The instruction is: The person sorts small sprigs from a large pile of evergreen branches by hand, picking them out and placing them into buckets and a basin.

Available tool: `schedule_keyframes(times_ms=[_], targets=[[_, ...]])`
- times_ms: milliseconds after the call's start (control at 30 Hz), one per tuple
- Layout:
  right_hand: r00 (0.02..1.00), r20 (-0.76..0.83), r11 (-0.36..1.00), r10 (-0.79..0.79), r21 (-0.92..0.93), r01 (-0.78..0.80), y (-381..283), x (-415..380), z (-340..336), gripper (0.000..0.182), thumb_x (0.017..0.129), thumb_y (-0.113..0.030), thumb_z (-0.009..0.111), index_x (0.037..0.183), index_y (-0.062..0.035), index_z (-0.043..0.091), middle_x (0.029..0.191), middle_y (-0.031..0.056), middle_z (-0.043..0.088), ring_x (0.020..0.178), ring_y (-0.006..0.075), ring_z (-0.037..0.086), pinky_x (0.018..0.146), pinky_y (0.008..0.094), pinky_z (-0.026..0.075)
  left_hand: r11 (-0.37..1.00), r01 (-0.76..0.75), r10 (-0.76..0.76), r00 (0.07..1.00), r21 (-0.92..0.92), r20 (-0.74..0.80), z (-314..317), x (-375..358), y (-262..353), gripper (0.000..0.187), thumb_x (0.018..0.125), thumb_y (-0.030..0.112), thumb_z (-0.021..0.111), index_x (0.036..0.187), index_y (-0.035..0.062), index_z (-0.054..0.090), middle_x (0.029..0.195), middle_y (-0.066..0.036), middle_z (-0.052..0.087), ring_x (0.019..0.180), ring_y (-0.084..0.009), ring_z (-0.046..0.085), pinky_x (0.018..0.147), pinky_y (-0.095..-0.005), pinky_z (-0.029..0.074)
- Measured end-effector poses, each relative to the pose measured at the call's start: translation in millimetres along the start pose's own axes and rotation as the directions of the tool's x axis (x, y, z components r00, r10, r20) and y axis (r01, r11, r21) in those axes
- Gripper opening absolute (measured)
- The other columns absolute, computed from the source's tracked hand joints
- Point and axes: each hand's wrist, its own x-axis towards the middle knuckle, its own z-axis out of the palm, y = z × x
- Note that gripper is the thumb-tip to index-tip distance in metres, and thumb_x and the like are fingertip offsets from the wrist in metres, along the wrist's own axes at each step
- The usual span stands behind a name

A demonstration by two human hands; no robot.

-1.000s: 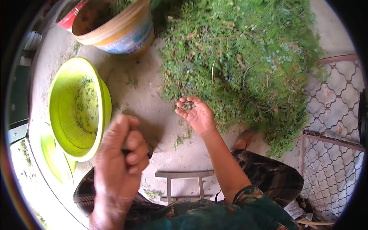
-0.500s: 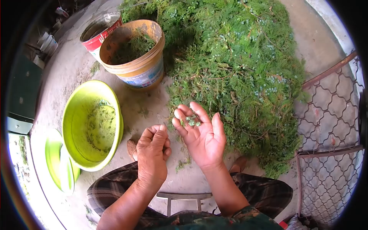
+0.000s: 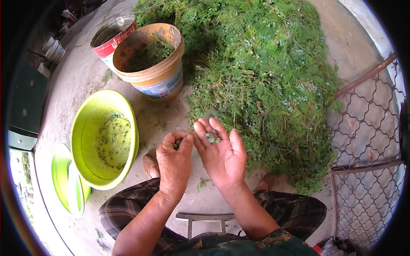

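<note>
My right hand (image 3: 224, 160) is turned palm up, its fingers loosely cupped and slightly apart. A few small green cones (image 3: 212, 137) lie on the fingers of that hand. Beside it, my left hand (image 3: 174, 164) is closed, thumb pressed towards the curled index finger. Another bit of green cone (image 3: 176, 144) shows inside those curled fingers. The left fingertips are right at the edge of the right hand's fingers. Beyond both hands spreads a large heap of green conifer branches (image 3: 265, 81) dotted with pale bluish-green cones.
To the left stands a lime-green basin (image 3: 87, 164) with green bits at its bottom. Behind it are a yellow bucket (image 3: 175, 70) holding sprigs and a red-and-white bucket (image 3: 106, 50). A green lid-like dish (image 3: 61, 177) sits far left. Wire mesh (image 3: 367, 123) borders the right side.
My left hand has moved up and right to the right hand's fingers, and green now shows in its grip. My right hand has lowered slightly and flattened, cones still on it.
</note>
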Motion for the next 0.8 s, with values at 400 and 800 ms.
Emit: schedule_keyframes(times_ms=[400,800], targets=[[0.903,0.424,0.407,-0.066,-0.815,0.412,14,-13,11,0.057,0.099,-0.039,0.026,0.11,0.0085,0.056,0.123,0.0234,0.055,0.122,0.0293,0.048,0.105,0.0423,0.032,0.41,0.572,-0.476,0.799,-0.71,0.368,-11,2,6,0.028,0.095,0.03,0.043,0.095,0.0051,0.055,0.089,-0.007,0.059,0.081,-0.0224,0.058,0.072,-0.0355,0.051],[0.951,0.023,-0.31,-0.308,-0.948,-0.078,-33,36,-231,0.009,0.086,-0.011,0.055,0.083,-0.0061,0.063,0.074,0.0102,0.064,0.067,0.0229,0.062,0.062,0.0376,0.049,0.081,0.615,-0.532,0.693,-0.785,0.487,-58,-4,36,0.03,0.097,0.038,0.049,0.081,0.0134,0.05,0.073,0.0,0.046,0.05,-0.0074,0.037,0.035,-0.0176,0.025]])
